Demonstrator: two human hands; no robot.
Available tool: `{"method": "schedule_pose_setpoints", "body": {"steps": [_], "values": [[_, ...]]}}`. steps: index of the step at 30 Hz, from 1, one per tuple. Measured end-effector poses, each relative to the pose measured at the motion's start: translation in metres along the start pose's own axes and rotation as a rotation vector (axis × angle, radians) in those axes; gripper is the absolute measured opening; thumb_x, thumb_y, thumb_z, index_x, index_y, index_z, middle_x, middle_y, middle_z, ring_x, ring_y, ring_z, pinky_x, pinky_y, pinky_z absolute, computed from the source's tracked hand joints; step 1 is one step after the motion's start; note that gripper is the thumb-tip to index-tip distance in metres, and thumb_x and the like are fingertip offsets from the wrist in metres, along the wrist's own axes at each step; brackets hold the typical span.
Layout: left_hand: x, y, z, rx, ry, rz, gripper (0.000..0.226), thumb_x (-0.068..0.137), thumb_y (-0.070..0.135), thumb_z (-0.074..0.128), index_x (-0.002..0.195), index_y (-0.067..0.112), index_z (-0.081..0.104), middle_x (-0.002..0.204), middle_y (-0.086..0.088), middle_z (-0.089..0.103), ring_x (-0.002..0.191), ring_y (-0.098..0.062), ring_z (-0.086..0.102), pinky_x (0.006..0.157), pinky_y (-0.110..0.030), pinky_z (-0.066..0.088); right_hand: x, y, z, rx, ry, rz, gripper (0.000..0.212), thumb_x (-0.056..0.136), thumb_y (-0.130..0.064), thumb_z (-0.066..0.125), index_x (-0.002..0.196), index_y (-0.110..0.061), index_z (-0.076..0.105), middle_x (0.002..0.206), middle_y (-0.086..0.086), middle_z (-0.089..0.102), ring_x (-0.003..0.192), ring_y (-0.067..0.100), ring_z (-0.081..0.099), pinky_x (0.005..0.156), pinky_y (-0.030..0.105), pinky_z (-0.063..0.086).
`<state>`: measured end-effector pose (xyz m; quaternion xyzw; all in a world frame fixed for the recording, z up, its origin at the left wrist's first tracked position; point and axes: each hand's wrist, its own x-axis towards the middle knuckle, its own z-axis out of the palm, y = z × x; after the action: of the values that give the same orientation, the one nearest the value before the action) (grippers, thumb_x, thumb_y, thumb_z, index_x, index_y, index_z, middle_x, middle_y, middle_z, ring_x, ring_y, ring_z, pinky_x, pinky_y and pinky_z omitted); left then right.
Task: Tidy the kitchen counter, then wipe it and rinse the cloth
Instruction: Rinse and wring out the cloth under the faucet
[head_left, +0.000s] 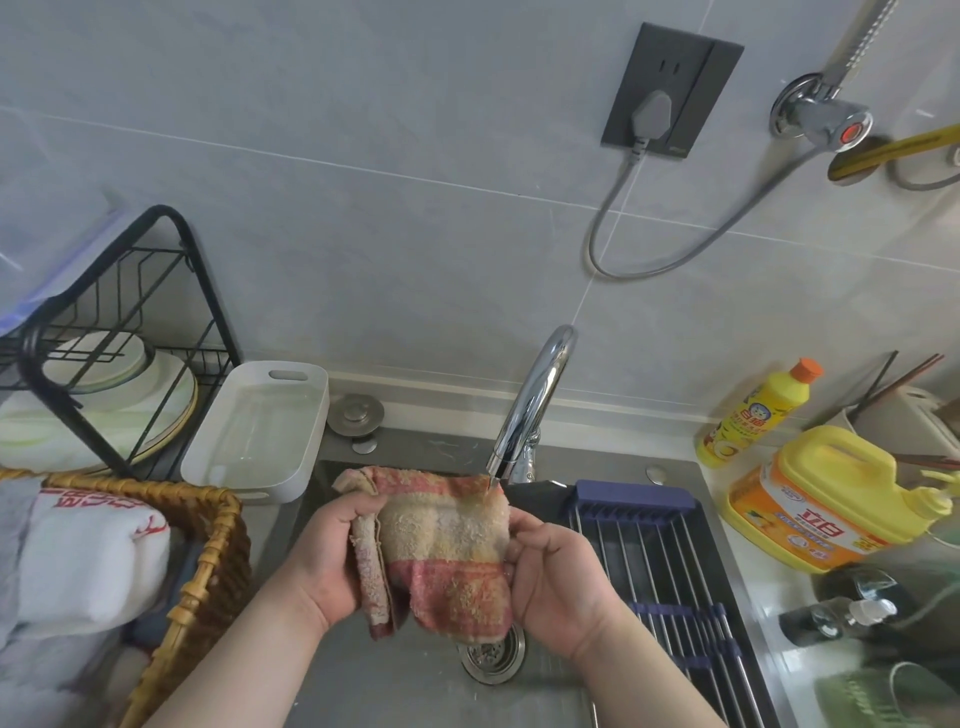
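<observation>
- The cloth (447, 545) is gripped at its left edge by the left hand (332, 551), fingers curled round it; the right edge is pinched by the right hand (556, 577).
- The cloth is held spread over the sink (395, 686), just under the faucet (535, 405) spout and above the drain (491, 657); a thin stream seems to hit its top right corner.
- Risk: water could be splashed off the stretched cloth onto the wicker basket (208, 571) or the tabletop (779, 582) if the flow is raised.
- Risk: dirt may be left if only that corner is wetted.
- Risk: the soaked cloth could be dropped onto the drain if either grip is slackened.
</observation>
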<state>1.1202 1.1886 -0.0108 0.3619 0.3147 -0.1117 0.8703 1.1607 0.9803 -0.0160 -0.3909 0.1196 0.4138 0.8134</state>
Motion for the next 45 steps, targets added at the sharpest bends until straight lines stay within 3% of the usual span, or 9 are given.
{"method": "schedule_pose_setpoints", "body": {"steps": [6,11,21,24,28,33,38,41,45], "values": [[-0.001,-0.012,0.005,0.034,-0.013,-0.068,0.025,0.089,0.014,0.043,0.098,0.003,0.064,0.087,-0.025,0.070,0.082,-0.039,0.065,0.080,-0.048,0.048,-0.011,0.000,-0.007,-0.069,0.106,0.030,0.038,0.093,-0.014,0.038,0.102,-0.001,0.072,0.074,0.011,0.069,0.071,0.025,0.066,0.091,0.051,0.050],[-0.002,-0.014,0.002,0.008,0.012,-0.041,0.023,0.090,0.011,0.042,0.096,0.005,0.063,0.083,-0.024,0.071,0.079,-0.037,0.065,0.077,-0.047,0.048,0.000,0.004,0.004,-0.164,0.202,0.025,0.024,0.097,-0.016,0.050,0.112,-0.005,0.065,0.112,0.020,0.070,0.103,0.034,0.066,0.095,0.056,0.051],[-0.004,-0.007,-0.010,0.143,0.029,0.019,0.024,0.080,0.000,0.055,0.104,0.001,0.062,0.091,-0.029,0.068,0.076,-0.040,0.070,0.064,-0.046,0.058,0.019,0.004,0.023,-0.299,0.183,-0.086,0.028,0.086,0.014,0.054,0.111,0.003,0.064,0.099,0.021,0.071,0.090,0.034,0.069,0.092,0.051,0.054],[0.002,-0.006,-0.005,0.242,0.044,0.075,0.020,0.082,-0.006,0.059,0.101,-0.004,0.063,0.104,-0.036,0.066,0.089,-0.044,0.069,0.079,-0.055,0.055,0.017,0.004,0.021,-0.327,0.308,-0.127,0.015,0.090,-0.005,0.063,0.102,0.002,0.070,0.096,0.023,0.073,0.088,0.037,0.070,0.084,0.051,0.057],[0.010,-0.012,0.006,0.254,0.060,0.077,0.036,0.079,0.020,0.072,0.106,-0.003,0.066,0.103,-0.026,0.070,0.100,-0.041,0.068,0.096,-0.057,0.047,0.017,0.003,0.014,-0.367,0.459,-0.112,0.030,0.094,-0.032,0.064,0.093,-0.004,0.076,0.097,0.024,0.073,0.091,0.042,0.071,0.080,0.061,0.056],[0.019,-0.025,0.011,0.471,0.149,0.242,0.046,0.076,0.008,0.079,0.115,0.019,0.058,0.111,0.008,0.055,0.111,-0.018,0.050,0.094,-0.027,0.035,0.013,0.007,0.010,-0.451,0.433,-0.183,0.018,0.080,-0.002,0.074,0.098,-0.006,0.069,0.096,0.022,0.073,0.090,0.042,0.071,0.085,0.065,0.053],[0.018,-0.024,0.021,0.278,0.137,0.190,0.013,0.088,0.012,0.067,0.099,0.005,0.066,0.095,-0.014,0.074,0.099,-0.032,0.069,0.082,-0.036,0.053,0.019,0.003,0.012,-0.345,0.529,-0.200,0.015,0.092,-0.022,0.067,0.091,-0.008,0.073,0.092,0.019,0.074,0.084,0.034,0.071,0.083,0.061,0.055],[0.020,-0.021,0.022,0.251,0.085,0.113,0.021,0.087,0.018,0.068,0.097,-0.001,0.068,0.096,-0.025,0.072,0.094,-0.041,0.069,0.091,-0.054,0.051,0.012,-0.001,0.005,-0.308,0.466,-0.183,0.012,0.096,-0.009,0.058,0.097,-0.003,0.068,0.089,0.018,0.073,0.080,0.030,0.068,0.085,0.052,0.055],[0.024,-0.025,0.020,0.358,0.091,0.162,0.034,0.075,-0.006,0.074,0.102,0.010,0.064,0.092,-0.015,0.073,0.090,-0.032,0.071,0.080,-0.038,0.054,0.003,-0.004,0.000,-0.400,0.394,-0.195,0.017,0.089,0.002,0.063,0.105,0.000,0.067,0.100,0.024,0.072,0.090,0.039,0.071,0.079,0.051,0.058]]}}
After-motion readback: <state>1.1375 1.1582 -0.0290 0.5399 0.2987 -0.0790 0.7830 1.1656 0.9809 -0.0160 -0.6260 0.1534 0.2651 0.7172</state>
